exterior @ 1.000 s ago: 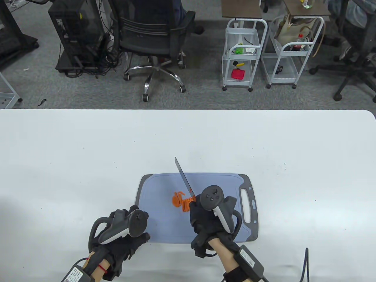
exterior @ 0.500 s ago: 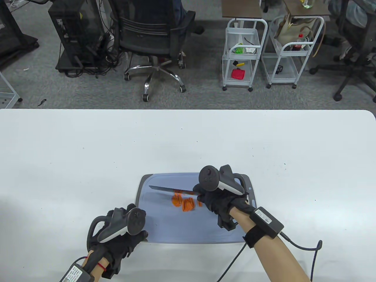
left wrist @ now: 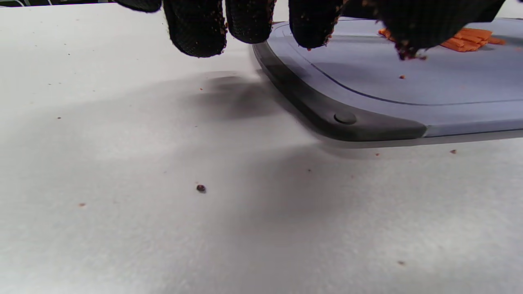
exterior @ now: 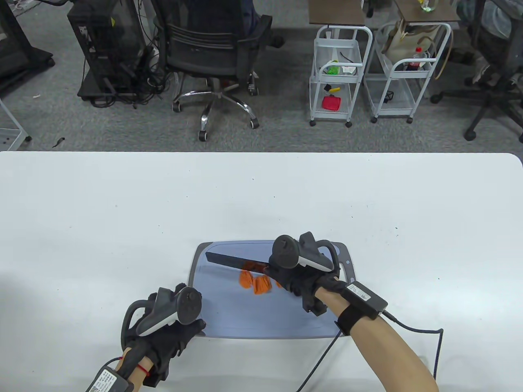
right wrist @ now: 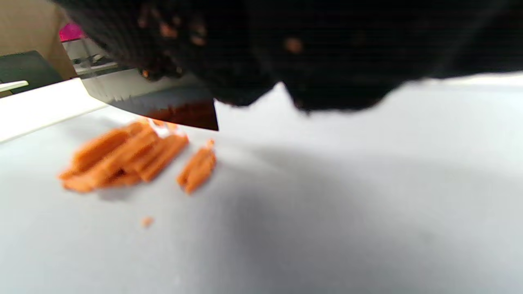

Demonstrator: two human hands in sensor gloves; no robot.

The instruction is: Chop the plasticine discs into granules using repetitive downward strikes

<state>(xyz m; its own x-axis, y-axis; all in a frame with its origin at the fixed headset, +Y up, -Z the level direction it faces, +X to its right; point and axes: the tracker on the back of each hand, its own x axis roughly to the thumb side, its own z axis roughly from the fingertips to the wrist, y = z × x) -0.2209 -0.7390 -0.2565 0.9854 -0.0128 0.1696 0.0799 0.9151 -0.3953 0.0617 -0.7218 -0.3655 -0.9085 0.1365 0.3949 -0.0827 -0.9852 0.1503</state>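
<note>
Broadly, largest first:
Table (exterior: 122, 212): we see the cutting board (exterior: 229, 318) lying on it.
Board contents: orange plasticine pieces (exterior: 255, 281) near its middle, under the knife (exterior: 235, 262).
Right hand (exterior: 300, 281): fingers clamped on the knife handle, which is hidden.
Left hand (exterior: 171, 330): fingertips (left wrist: 196, 32) at the board's near-left corner; we cannot tell their spread.
Wrist labels: unreadable.

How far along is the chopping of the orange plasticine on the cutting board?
Done: the orange plasticine is already cut into strips and chunks on the blue-grey cutting board. In hand: the right hand holds the dark-bladed knife just above the pile; the left hand rests at the board's corner. Left: no fine granules yet, so more strikes.
</note>
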